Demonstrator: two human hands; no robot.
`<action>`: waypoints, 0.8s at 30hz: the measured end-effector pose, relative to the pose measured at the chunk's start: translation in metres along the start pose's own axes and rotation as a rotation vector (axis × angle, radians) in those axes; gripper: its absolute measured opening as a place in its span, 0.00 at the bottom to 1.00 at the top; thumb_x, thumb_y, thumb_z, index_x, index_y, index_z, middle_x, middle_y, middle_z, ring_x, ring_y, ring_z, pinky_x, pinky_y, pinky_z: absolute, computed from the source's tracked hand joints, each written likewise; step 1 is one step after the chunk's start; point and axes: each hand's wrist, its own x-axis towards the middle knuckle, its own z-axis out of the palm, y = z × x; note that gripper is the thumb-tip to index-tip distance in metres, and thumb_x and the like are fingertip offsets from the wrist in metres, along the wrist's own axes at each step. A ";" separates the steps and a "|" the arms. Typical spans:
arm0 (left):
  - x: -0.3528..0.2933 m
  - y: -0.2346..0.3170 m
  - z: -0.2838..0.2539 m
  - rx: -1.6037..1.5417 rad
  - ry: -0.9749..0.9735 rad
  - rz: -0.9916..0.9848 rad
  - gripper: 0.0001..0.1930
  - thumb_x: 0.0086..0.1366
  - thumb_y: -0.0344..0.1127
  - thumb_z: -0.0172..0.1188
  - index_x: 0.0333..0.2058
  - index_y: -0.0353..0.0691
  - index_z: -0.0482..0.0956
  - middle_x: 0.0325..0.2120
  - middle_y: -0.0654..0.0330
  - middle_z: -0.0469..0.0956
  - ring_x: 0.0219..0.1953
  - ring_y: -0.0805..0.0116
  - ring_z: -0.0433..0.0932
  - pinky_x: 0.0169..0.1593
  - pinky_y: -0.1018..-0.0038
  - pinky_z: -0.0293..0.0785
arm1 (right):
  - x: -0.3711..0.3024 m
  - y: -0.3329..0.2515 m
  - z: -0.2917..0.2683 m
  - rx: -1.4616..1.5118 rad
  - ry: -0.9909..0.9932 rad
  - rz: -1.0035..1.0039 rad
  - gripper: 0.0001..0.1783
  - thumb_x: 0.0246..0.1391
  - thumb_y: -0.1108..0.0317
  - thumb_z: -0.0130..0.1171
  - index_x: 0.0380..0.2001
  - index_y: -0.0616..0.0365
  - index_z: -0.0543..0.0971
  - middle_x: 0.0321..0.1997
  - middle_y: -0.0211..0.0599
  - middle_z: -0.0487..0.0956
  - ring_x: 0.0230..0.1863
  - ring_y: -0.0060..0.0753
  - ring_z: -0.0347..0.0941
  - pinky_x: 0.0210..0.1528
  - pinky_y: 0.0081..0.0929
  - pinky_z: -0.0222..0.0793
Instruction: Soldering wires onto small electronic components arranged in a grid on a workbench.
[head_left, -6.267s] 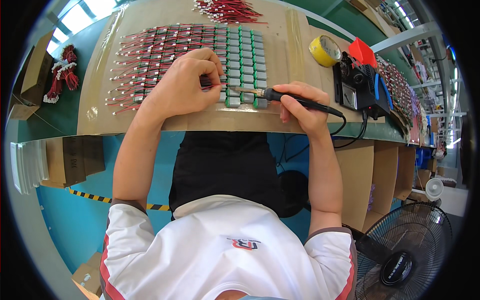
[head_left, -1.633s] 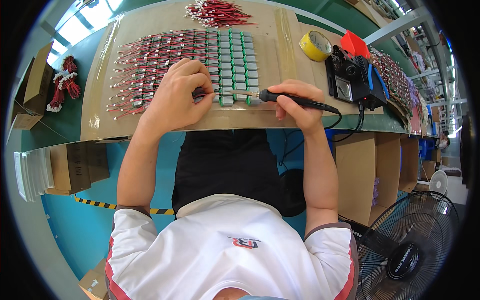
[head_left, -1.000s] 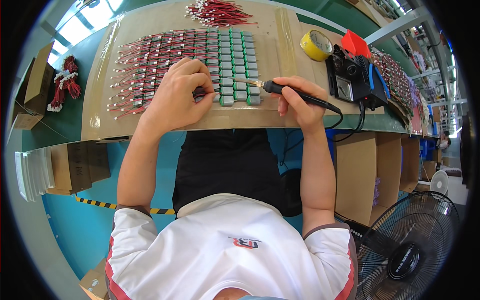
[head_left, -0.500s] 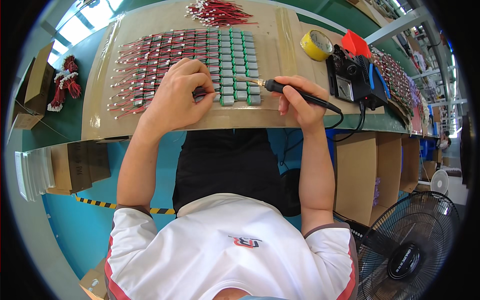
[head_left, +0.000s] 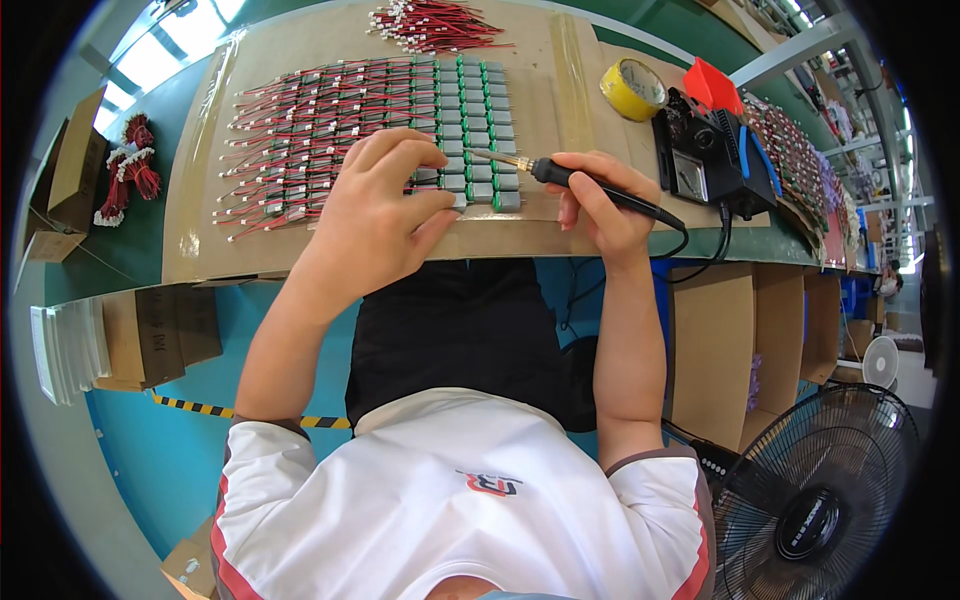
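Note:
My right hand point(head_left: 612, 205) grips a soldering iron point(head_left: 560, 175) by its black handle. The metal tip points left, above the right-hand columns of small grey blocks with green edges point(head_left: 480, 190). Over the near side of that array is my left hand point(head_left: 380, 215), its fingers bent and spread apart. Its fingertips are at the nearest blocks, and I see nothing held between them. Red and black wires with white connectors point(head_left: 290, 165) run leftward from the left part of the array. The hand hides some blocks and wires.
A loose wire pile point(head_left: 440, 25) lies at the far edge of the cardboard sheet point(head_left: 205, 220). To the right are yellow tape point(head_left: 634, 90), a black soldering station point(head_left: 715, 150) and a red holder point(head_left: 712, 88). Wire bundles point(head_left: 130, 170) lie left; a fan point(head_left: 805, 520) stands lower right.
My left hand has shifted slightly right and nearer to me, its pinched fingers now spread. My right hand with the soldering iron has barely moved.

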 end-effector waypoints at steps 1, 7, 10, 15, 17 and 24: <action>-0.001 0.000 0.002 0.019 -0.005 0.007 0.08 0.50 0.30 0.75 0.31 0.41 0.87 0.44 0.56 0.79 0.55 0.52 0.76 0.57 0.54 0.73 | 0.000 0.000 0.000 0.000 0.002 -0.006 0.12 0.62 0.80 0.59 0.47 0.72 0.85 0.34 0.46 0.86 0.23 0.22 0.78 0.23 0.19 0.73; 0.000 0.003 -0.001 0.051 -0.015 -0.007 0.09 0.50 0.29 0.76 0.31 0.40 0.87 0.44 0.56 0.81 0.55 0.52 0.78 0.55 0.57 0.75 | 0.002 0.003 -0.001 -0.011 0.006 -0.039 0.13 0.62 0.80 0.59 0.48 0.72 0.84 0.34 0.46 0.86 0.22 0.23 0.78 0.24 0.19 0.74; 0.016 0.001 -0.010 0.036 -0.019 0.003 0.10 0.50 0.28 0.75 0.33 0.39 0.87 0.41 0.56 0.80 0.50 0.51 0.79 0.52 0.58 0.77 | -0.004 0.004 0.002 -0.005 0.140 -0.029 0.12 0.63 0.80 0.59 0.48 0.71 0.84 0.34 0.46 0.85 0.22 0.23 0.77 0.25 0.20 0.74; 0.075 -0.055 -0.022 0.172 -0.103 -0.099 0.07 0.61 0.30 0.68 0.37 0.35 0.86 0.40 0.49 0.82 0.45 0.46 0.80 0.51 0.57 0.77 | -0.001 0.010 0.001 0.022 0.390 -0.007 0.14 0.67 0.75 0.60 0.52 0.69 0.83 0.35 0.48 0.87 0.21 0.21 0.77 0.23 0.19 0.73; 0.104 -0.101 -0.018 0.220 -0.230 -0.208 0.07 0.62 0.31 0.67 0.37 0.34 0.87 0.38 0.49 0.82 0.44 0.47 0.81 0.52 0.57 0.77 | 0.000 0.009 0.003 -0.003 0.390 -0.002 0.14 0.67 0.74 0.60 0.53 0.68 0.83 0.36 0.48 0.87 0.20 0.20 0.77 0.23 0.18 0.73; 0.136 -0.175 0.016 0.224 -0.462 -0.341 0.09 0.63 0.34 0.68 0.35 0.33 0.86 0.30 0.48 0.86 0.35 0.51 0.85 0.45 0.60 0.80 | 0.003 0.009 0.007 -0.111 0.415 0.019 0.14 0.66 0.72 0.63 0.52 0.66 0.84 0.37 0.43 0.88 0.21 0.18 0.77 0.23 0.16 0.71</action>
